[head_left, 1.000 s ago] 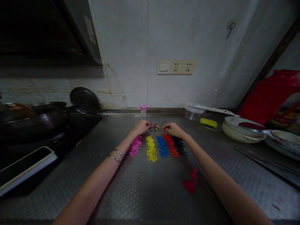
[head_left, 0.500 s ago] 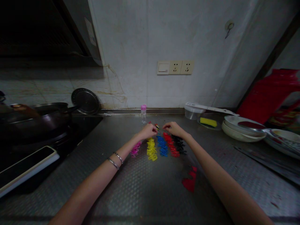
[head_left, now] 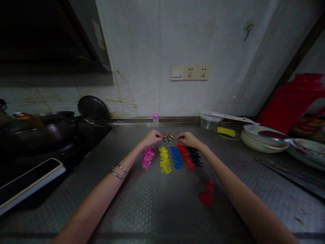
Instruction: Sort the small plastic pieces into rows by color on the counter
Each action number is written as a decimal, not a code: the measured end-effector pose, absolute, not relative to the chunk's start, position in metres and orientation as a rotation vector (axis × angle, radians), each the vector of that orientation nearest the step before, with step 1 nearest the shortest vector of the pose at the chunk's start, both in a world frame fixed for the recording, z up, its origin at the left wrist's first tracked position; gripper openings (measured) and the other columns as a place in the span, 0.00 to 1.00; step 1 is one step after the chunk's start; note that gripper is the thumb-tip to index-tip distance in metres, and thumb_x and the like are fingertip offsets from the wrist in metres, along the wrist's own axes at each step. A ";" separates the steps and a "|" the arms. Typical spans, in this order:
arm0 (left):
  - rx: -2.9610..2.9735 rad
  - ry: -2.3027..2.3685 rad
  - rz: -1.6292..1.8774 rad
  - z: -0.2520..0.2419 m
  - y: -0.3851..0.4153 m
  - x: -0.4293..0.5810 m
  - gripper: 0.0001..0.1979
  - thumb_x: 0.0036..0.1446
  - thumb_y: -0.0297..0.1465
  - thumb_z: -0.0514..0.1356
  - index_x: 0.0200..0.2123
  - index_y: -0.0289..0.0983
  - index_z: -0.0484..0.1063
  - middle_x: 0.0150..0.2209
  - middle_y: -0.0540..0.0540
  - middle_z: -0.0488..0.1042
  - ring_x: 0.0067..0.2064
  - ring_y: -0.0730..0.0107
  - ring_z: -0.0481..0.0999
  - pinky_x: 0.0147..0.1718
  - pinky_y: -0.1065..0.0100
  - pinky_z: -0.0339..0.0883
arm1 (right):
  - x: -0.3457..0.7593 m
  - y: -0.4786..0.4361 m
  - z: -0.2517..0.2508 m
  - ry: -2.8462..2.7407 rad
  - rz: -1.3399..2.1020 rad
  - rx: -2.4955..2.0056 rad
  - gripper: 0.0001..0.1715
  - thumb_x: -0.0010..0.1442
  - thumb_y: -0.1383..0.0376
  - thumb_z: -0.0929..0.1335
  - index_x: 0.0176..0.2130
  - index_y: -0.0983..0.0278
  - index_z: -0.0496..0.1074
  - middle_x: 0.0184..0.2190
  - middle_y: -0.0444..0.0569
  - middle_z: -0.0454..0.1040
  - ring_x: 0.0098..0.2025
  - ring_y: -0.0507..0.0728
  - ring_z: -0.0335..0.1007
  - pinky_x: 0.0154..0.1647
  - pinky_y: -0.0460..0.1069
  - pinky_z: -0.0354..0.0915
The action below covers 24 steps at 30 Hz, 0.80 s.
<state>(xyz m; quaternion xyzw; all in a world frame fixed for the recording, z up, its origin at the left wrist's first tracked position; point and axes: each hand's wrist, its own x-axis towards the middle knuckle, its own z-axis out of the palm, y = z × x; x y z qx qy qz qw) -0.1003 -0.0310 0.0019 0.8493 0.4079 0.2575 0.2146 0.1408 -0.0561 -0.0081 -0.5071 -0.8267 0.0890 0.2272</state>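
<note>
Mixed elastic bands (head_left: 168,137): small loose heap on the worktop (head_left: 142,210), between your hands, beyond five single-colour rows (head_left: 165,161). Your left hand (head_left: 151,138) is at the heap's left edge, fingers drawn together; your right hand (head_left: 189,139) is just right of it, fingers curled. Cannot tell whether either pinches a band.

Risks: overlapping bands could lift in clumps; dim light could blur dark colours. Your right wrist is over the far end of the black row (head_left: 196,158); a low sweep might drag bands into the red row (head_left: 186,157). Pink-capped bottle (head_left: 155,119) close behind your left hand, could be knocked.

Farther right: clear tub (head_left: 208,122), yellow sponge (head_left: 225,132), well apart.
</note>
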 end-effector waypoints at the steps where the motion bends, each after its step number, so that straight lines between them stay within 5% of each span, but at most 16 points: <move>1: 2.311 1.169 0.743 0.002 -0.026 -0.108 0.13 0.46 0.31 0.55 0.29 0.30 0.77 0.25 0.47 0.75 0.26 0.73 0.69 0.27 0.74 0.58 | 0.140 -0.057 -0.008 -2.279 0.233 -1.390 0.16 0.49 0.72 0.62 0.35 0.64 0.76 0.33 0.47 0.77 0.34 0.53 0.70 0.37 0.43 0.63; 7: 2.004 1.299 0.919 -0.007 -0.003 -0.141 0.11 0.42 0.30 0.57 0.27 0.30 0.76 0.22 0.48 0.73 0.24 0.75 0.67 0.25 0.74 0.58 | 0.124 -0.059 -0.002 -2.362 0.163 -1.448 0.16 0.51 0.70 0.62 0.37 0.64 0.75 0.34 0.48 0.77 0.35 0.53 0.70 0.36 0.43 0.61; 15: 1.778 1.397 0.894 -0.014 -0.011 -0.149 0.15 0.43 0.34 0.58 0.31 0.30 0.76 0.17 0.51 0.67 0.16 0.82 0.54 0.15 0.76 0.47 | 0.098 -0.040 -0.001 -2.496 0.153 -1.522 0.15 0.53 0.67 0.63 0.39 0.61 0.74 0.39 0.47 0.76 0.39 0.53 0.70 0.37 0.41 0.59; 24: 1.693 1.443 0.840 -0.022 -0.013 -0.151 0.16 0.45 0.35 0.58 0.34 0.31 0.75 0.18 0.51 0.66 0.17 0.83 0.54 0.14 0.76 0.45 | 0.093 -0.026 -0.008 -2.574 0.074 -1.544 0.11 0.51 0.68 0.64 0.34 0.60 0.75 0.34 0.46 0.76 0.35 0.52 0.70 0.30 0.41 0.58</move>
